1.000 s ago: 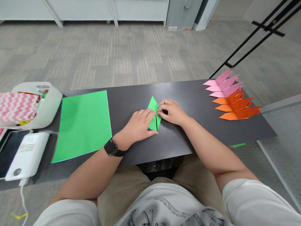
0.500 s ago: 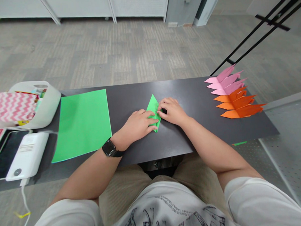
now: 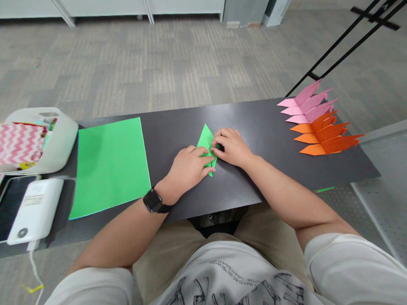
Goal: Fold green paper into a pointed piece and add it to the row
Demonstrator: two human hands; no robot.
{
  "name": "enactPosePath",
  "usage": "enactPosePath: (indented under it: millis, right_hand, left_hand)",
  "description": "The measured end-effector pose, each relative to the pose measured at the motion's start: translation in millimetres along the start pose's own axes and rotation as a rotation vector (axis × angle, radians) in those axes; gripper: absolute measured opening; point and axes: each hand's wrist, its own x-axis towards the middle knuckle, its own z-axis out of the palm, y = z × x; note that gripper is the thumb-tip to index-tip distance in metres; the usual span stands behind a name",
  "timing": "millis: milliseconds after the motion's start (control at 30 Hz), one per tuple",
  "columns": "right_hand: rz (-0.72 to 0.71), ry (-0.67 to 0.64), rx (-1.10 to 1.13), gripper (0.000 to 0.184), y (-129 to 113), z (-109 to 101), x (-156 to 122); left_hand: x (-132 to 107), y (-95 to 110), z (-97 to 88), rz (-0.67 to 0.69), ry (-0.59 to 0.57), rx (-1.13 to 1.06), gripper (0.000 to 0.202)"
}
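A small folded green paper piece (image 3: 206, 141) with a pointed top lies on the dark table (image 3: 262, 128). My left hand (image 3: 187, 167), a black watch on its wrist, lies over the lower left of the piece with fingers curled, pressing it down. My right hand (image 3: 232, 147) presses the piece's right edge with bent fingertips. Both hands cover its lower half.
A flat green sheet (image 3: 112, 162) lies to the left. Folded pink pieces (image 3: 307, 105) and orange pieces (image 3: 325, 137) are fanned at the table's right end. A grey basket (image 3: 58, 148) with zigzag fabric and a white device (image 3: 33, 209) sit far left.
My left hand has slid up and right over the fold, covering more of the green piece's lower tip. The right hand has barely moved. The view has tilted slightly.
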Motion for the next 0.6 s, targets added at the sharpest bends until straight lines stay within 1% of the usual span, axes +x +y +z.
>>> enactPosePath:
  millis: [300, 500, 600]
  right_hand:
    - [-0.007, 0.003, -0.033, 0.004, -0.3, 1.5, -0.6]
    - [0.000, -0.001, -0.039, 0.004, -2.4, 0.8, -0.5]
    - [0.002, -0.006, -0.038, 0.003, -3.4, 0.2, -0.3]
  left_hand:
    - [-0.1, 1.1, 1.8, -0.013, 0.019, 0.000, 0.030]
    - [1.4, 3.1, -1.0, -0.042, -0.003, 0.008, 0.038]
    - [1.6, 3.1, -1.7, -0.039, -0.012, 0.011, 0.038]
